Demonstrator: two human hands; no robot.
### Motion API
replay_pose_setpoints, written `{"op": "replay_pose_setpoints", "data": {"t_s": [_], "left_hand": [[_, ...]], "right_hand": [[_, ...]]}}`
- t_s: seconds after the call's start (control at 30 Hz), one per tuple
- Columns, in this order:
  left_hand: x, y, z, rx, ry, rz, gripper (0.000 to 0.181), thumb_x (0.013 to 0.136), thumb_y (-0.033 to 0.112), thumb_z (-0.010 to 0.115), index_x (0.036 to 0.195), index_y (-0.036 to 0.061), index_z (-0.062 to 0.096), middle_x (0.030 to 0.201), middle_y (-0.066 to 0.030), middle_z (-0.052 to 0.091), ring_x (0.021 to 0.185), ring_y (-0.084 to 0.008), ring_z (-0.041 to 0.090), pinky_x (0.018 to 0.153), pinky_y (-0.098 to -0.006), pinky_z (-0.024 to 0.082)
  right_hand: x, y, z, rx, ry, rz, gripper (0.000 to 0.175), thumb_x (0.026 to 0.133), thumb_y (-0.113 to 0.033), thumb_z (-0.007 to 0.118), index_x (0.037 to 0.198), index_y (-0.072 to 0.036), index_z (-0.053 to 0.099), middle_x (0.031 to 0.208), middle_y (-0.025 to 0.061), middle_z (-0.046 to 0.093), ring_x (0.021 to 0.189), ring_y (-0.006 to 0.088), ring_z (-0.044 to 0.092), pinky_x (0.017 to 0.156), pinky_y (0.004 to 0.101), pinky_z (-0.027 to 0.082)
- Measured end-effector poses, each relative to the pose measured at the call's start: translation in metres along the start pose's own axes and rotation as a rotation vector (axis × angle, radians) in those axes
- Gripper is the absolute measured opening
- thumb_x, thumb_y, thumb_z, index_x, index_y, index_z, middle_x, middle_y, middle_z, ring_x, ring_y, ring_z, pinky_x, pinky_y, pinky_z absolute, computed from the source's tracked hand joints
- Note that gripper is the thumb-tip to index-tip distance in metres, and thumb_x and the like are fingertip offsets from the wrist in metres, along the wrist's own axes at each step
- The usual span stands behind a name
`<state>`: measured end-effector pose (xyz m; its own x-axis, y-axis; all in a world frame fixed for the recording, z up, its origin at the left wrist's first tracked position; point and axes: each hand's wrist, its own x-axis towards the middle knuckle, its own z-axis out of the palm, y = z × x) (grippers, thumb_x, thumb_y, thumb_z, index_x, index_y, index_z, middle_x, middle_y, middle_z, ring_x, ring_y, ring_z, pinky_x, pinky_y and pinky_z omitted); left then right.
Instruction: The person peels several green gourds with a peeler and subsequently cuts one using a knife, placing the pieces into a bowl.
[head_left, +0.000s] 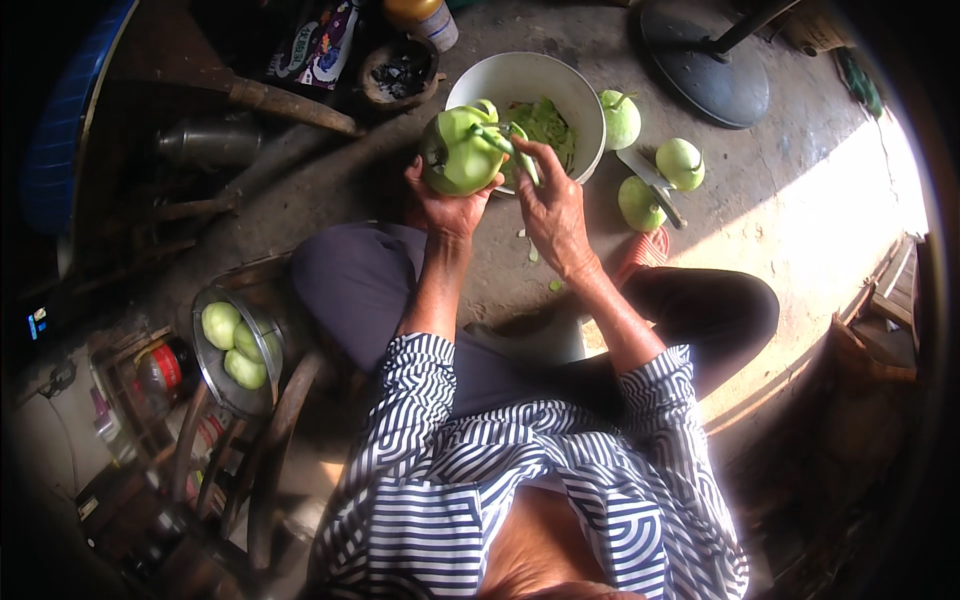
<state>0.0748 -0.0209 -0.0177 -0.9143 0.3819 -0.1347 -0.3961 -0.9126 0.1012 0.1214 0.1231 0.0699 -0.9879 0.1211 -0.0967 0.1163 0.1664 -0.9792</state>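
Observation:
My left hand (453, 196) holds a large round green gourd (459, 154) from below, partly peeled, with a dark scarred spot on its left side. In my right hand (553, 206) is a green-handled peeler (528, 161), its head against the upper right of the gourd. Both hands are over the near left rim of a white bucket (589, 97). Green peelings (551, 124) lie inside it, partly hidden by the gourd and my fingers.
Right of the bucket are a gourd (621, 124), two more gourds and a knife (660, 191). A fan-like round base (705, 75) stands beyond. Peeled gourds (245, 367) sit in a metal bowl (279, 352) on my left, near a wooden chair (281, 450). A clay pot (397, 71) holds ash.

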Motion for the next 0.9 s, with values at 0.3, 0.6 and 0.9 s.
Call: {"op": "replay_pose_setpoints", "data": {"t_s": [0.3,0.6,0.9], "left_hand": [[-0.002,0.004,-0.013,0.195,0.137,-0.083,0.06,0.074,0.04,0.058,0.121,0.0028,0.049,0.115,-0.0148,0.056,0.102,-0.0333,0.056,0.079,-0.0522,0.049],[-0.006,0.003,-0.001,0.446,0.164,-0.105,0.061,0.076,0.03,0.063,0.126,0.0004,0.043,0.121,-0.0128,0.052,0.111,-0.0239,0.051,0.097,-0.0397,0.042],[-0.006,-0.002,0.013,0.556,0.195,-0.164,0.059,0.076,0.034,0.059,0.123,-0.0016,0.047,0.119,-0.0149,0.054,0.106,-0.0244,0.054,0.094,-0.0379,0.044]], "right_hand": [[0.089,0.022,-0.055,0.003,-0.167,0.28,0.032,0.089,-0.013,0.052,0.121,-0.01,0.054,0.083,0.0088,0.061,0.05,0.0115,0.051,0.042,0.0274,0.041],[0.009,-0.023,-0.07,-0.324,-0.393,-0.209,0.035,0.081,-0.001,0.055,0.115,-0.005,0.051,0.08,0.0205,0.063,0.076,0.0354,0.063,0.065,0.0417,0.048],[0.006,-0.017,-0.075,-0.403,-0.411,-0.337,0.036,0.081,0.001,0.053,0.117,-0.006,0.05,0.091,0.0203,0.062,0.077,0.0351,0.063,0.066,0.0415,0.05]]}}
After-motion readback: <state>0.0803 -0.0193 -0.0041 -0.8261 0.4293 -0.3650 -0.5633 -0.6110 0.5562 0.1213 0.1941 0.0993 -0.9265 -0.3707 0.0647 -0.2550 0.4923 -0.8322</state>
